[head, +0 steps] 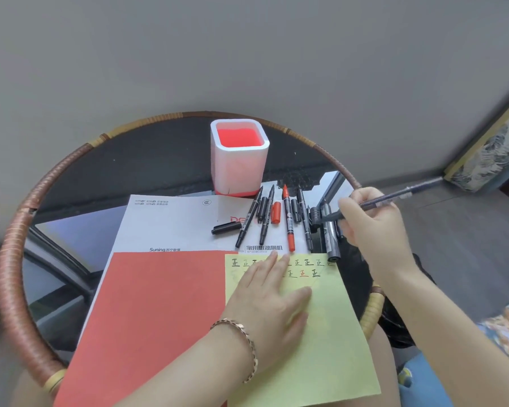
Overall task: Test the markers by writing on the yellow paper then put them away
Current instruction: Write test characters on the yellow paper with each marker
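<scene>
Worktop (pixel 106 171): round, dark glass, wicker rim.
Yellow paper (pixel 321 342): at 5 o'clock, overlapping red sheet (pixel 159 312); two rows of test marks along top edge.
Left hand (pixel 272 301): flat, fingers spread, pressing on yellow paper.
Right hand (pixel 373 221): at 3 o'clock, closed around dark marker (pixel 394 196), tip pointing left.
Markers (pixel 276 218): uncapped, blk + one red, in a row w/ loose caps just above yellow paper.
Pen cup (pixel 238 160): white, red inside, at 12 o'clock.

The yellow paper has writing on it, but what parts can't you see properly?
Head view:
- Some characters on the yellow paper: covered by the left hand.
- Its near edge: cut off by the frame bottom.
- Pen grip: wrapped by the right hand.
</scene>
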### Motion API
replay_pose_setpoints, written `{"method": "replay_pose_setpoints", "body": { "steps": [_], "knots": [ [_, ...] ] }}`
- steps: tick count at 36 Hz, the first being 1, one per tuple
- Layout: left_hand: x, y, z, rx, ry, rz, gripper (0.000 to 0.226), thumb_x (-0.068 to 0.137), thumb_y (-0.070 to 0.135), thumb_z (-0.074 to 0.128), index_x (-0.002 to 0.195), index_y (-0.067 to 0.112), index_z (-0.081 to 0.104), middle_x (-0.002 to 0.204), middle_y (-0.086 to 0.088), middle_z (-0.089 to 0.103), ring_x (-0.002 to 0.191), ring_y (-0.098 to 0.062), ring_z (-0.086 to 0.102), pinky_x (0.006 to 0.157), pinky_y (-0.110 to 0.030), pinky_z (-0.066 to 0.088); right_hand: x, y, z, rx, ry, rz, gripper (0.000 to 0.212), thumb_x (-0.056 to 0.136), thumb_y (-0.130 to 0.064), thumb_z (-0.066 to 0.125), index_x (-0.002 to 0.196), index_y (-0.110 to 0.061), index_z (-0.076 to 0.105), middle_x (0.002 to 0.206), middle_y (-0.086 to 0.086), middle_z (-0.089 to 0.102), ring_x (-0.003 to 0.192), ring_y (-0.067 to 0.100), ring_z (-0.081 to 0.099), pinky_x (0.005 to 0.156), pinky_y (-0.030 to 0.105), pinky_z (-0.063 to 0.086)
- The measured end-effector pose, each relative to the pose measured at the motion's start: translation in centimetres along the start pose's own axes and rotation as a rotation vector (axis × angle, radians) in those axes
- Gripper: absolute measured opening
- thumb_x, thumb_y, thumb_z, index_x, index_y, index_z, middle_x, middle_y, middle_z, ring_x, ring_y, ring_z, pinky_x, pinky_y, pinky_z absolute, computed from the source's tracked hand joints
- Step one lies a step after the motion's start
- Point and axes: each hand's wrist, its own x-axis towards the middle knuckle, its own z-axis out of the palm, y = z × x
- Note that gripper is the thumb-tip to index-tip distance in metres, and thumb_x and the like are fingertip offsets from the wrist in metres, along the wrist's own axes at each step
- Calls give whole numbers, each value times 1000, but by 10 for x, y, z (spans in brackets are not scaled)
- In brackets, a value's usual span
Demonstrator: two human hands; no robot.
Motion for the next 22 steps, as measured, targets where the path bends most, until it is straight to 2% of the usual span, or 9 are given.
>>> {"method": "replay_pose_setpoints", "body": {
  "steps": [5,8,11,15,18,22],
  "knots": [
    [-20,-20,-20,-40,94,-6,40,74,40,42,101,25,68,113,-13,66,105,-25,63,89,-39,49,-27,0,20,161,1,2,19,89,-10,50,71,-15,47,40,-7,48,39,5,39,41,14,33],
    [-40,-40,-25,-13,78,-54,51,71,46,43,115,24,57,123,-9,61,115,-22,57,100,-35,32,-37,3,29,188,-24,11,14,90,-10,50,78,-10,57,47,-2,60,42,5,49,41,13,37],
    [-52,-55,-24,22,40,-99,69,69,56,44,127,20,48,133,-1,54,123,-17,50,99,-34,26,-44,11,39,190,-81,47,15,91,-9,49,84,-11,63,62,1,69,56,9,61,45,17,45],
    [-53,-60,-21,45,32,-138,78,68,65,42,131,19,49,134,6,53,125,-15,47,97,-37,25,-51,18,53,203,-135,117,15,90,-12,52,83,-15,64,69,2,69,63,12,65,51,20,50],
    [-50,-57,-17,66,36,-144,79,68,69,39,130,20,50,133,7,54,127,-17,45,96,-40,24,-55,18,64,202,-129,118,16,89,-18,54,78,-10,64,61,1,66,56,12,63,51,20,49],
    [-49,-56,-10,20,58,-173,81,69,72,37,129,20,51,135,8,52,129,-13,31,98,-43,21,-60,19,76,199,-72,108,28,87,-25,57,67,-7,58,44,0,58,42,12,53,44,20,45]
  ]
}}
